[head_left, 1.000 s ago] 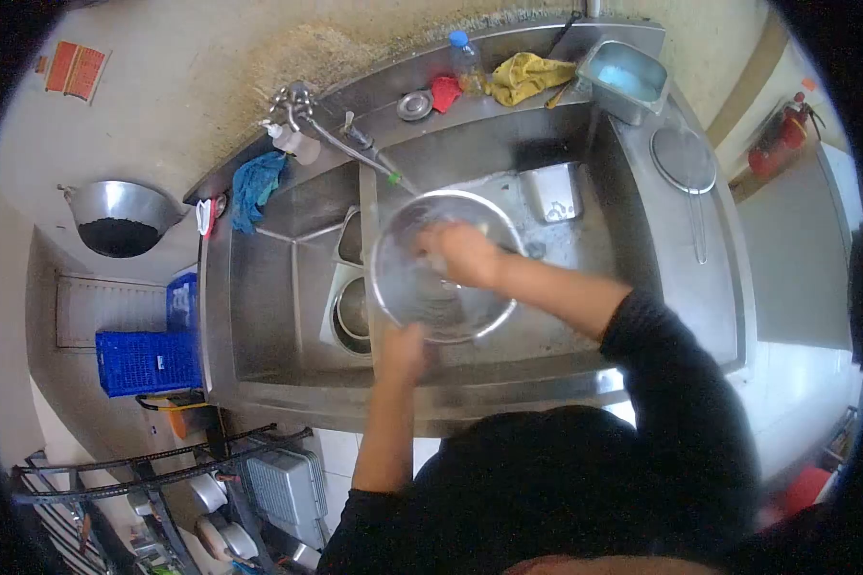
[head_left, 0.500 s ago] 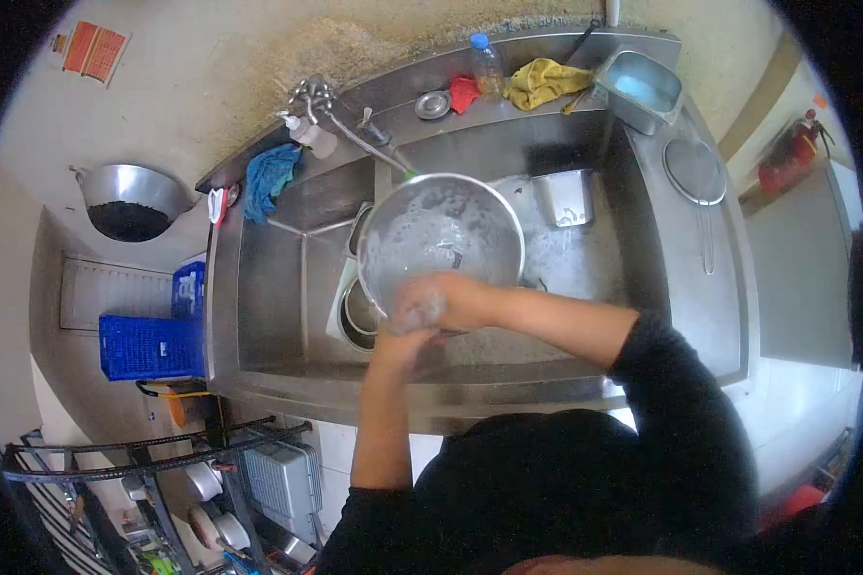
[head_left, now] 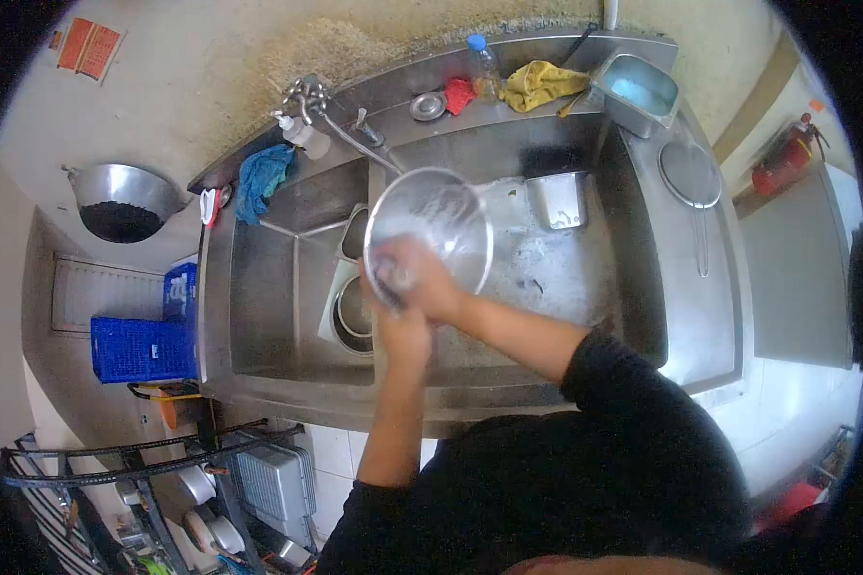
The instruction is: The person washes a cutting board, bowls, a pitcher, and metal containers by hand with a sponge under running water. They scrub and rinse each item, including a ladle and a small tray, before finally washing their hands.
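Observation:
A large metal bowl (head_left: 441, 206), wet and streaked with suds inside, is tilted over the sink with its opening facing me. My left hand (head_left: 399, 321) is at the bowl's near-left rim and grips it, its fingers partly covered by the other hand. Inside the bowl, close to that rim, my right hand (head_left: 430, 285) is closed on a greyish scouring pad (head_left: 393, 273), both smeared by motion. The faucet (head_left: 355, 144) reaches toward the bowl's far edge.
Round pots (head_left: 354, 311) stand in the sink left of the bowl. To the right lies a metal container (head_left: 557, 201). The back ledge holds a soap bottle (head_left: 305, 136), a yellow cloth (head_left: 537, 86) and a metal pan of bluish liquid (head_left: 642, 91). A strainer (head_left: 690, 174) rests on the right ledge.
The bowl has shifted left and tipped more. My right hand has moved up and left, from the near rim into the bowl, with the pad.

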{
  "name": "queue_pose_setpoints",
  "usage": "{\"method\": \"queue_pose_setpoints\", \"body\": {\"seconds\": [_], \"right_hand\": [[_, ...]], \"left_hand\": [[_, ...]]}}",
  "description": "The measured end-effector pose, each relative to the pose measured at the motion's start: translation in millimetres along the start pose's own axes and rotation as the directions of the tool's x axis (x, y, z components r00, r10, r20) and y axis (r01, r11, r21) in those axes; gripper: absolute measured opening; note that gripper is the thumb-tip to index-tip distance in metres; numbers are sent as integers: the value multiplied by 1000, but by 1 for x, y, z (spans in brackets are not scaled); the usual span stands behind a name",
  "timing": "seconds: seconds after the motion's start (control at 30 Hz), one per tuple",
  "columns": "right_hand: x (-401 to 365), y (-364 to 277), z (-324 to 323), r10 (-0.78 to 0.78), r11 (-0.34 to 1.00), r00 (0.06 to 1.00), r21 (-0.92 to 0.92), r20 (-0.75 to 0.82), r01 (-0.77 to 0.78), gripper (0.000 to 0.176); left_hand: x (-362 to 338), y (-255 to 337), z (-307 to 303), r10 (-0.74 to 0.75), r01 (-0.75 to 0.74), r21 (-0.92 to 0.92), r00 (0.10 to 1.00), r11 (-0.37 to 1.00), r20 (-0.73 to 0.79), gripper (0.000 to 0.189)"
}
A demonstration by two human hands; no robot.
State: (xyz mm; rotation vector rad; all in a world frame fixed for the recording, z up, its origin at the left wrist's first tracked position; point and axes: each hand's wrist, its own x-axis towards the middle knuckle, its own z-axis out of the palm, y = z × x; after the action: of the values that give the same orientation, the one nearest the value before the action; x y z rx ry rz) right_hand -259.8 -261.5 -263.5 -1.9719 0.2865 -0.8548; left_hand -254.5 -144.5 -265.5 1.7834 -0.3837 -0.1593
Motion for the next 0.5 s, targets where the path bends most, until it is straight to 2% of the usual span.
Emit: {"method": "queue_pose_setpoints", "body": {"seconds": [0.03,0.07,0.1,0.13,0.17,0.2,0.23,0.27,0.3,0.33,0.37,0.43,0.47,0.5], "right_hand": [[-6,8,1,-162,977,958,177,237,121,27],[-15,17,2,-339,910,840,375,423,178,28],[-19,34,-4,-326,911,844,378,425,162,28],[-16,59,-16,-358,925,722,119,592,361,31],[-5,75,-24,-315,809,584,-110,749,577,33],[9,75,-31,-312,809,581,-110,752,578,33],[22,74,-40,-395,702,651,-244,648,669,35],[27,73,-45,-487,583,690,-388,536,714,38],[23,73,-36,-481,587,694,-392,535,709,38],[16,68,-18,-307,804,804,-313,510,506,41],[6,62,-3,-109,943,856,-219,505,249,47],[-18,49,14,-147,975,822,-58,551,213,46],[-19,50,9,-131,977,829,-72,544,202,46],[-16,48,1,-35,962,701,-166,713,217,44]], "left_hand": [[4,3,0,18,-20,-61,999,998,-41,62],[0,29,-4,-123,118,-287,992,951,0,68],[-1,21,-15,-137,133,-278,991,951,4,68],[0,9,-28,-191,206,-302,978,931,78,77],[-1,-1,-34,-233,271,-327,961,905,151,88],[-5,-8,-31,-162,184,-147,975,972,149,86],[-6,-17,-24,-166,188,-148,975,971,150,86],[-8,-27,-16,-120,124,-46,990,991,79,80],[-6,-30,-10,-62,61,60,998,996,16,73],[-2,-31,-8,-64,62,59,998,996,21,73],[3,-30,-8,-54,54,5,998,999,15,73],[14,-28,-10,-40,41,-57,999,998,21,73],[14,-27,-20,-186,193,-174,981,966,51,72],[14,-27,-24,-325,339,-279,941,898,98,72]]}}
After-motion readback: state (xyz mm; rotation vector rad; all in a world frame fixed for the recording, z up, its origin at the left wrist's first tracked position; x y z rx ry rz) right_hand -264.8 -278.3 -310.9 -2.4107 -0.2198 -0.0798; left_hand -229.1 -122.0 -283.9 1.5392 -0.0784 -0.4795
